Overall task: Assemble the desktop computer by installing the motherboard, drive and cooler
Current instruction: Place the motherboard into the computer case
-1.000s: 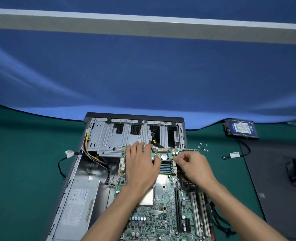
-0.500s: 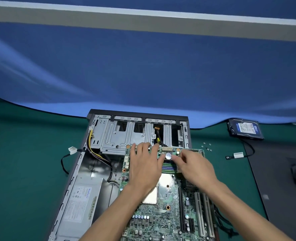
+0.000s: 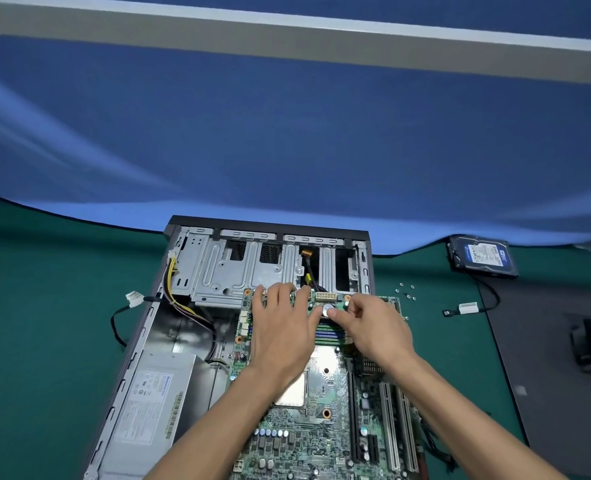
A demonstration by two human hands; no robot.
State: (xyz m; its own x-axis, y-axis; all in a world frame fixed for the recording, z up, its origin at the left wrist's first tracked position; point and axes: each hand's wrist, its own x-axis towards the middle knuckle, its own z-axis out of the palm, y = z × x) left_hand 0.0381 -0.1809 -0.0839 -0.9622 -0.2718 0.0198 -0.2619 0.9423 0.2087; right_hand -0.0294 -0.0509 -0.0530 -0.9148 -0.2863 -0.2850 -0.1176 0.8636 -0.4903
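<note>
Little moved: motherboard still under flat left hand and pinching right hand.

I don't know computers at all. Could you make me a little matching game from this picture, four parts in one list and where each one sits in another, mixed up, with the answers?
Things:
1. green motherboard circuit board
2. black hard drive with a blue and white label
3. grey metal power supply box
4. small silver screws

Places:
A. loose on the green mat, right of the grey metal computer case
B. far right, at the blue cloth's edge
C. under both hands
D. inside the case, near left

Pairs: 1-C, 2-B, 3-D, 4-A
</note>
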